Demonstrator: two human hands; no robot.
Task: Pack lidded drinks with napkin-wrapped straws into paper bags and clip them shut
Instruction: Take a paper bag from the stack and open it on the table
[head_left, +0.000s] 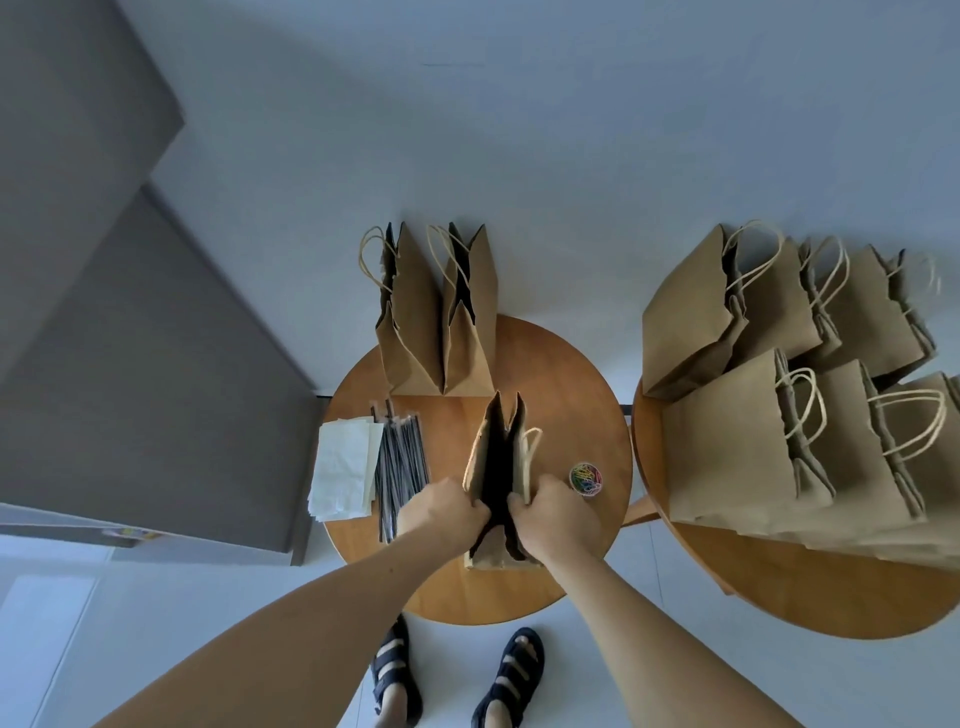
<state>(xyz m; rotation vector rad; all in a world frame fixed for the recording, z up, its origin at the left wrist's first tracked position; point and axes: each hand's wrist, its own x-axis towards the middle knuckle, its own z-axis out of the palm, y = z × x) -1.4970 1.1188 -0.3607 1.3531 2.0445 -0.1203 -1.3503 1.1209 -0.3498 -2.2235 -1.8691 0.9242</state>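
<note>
A brown paper bag stands upright in the middle of a small round wooden table, its mouth open and dark inside. My left hand grips the bag's left rim and my right hand grips the right rim with its twine handle. What is inside the bag is hidden. Left of the bag lie several black wrapped straws and a stack of white napkins. A small cup of coloured paper clips sits just right of my right hand.
Two more paper bags stand at the table's far edge. A second round table on the right carries several paper bags. A grey cabinet is on the left. My sandalled feet stand on the white floor.
</note>
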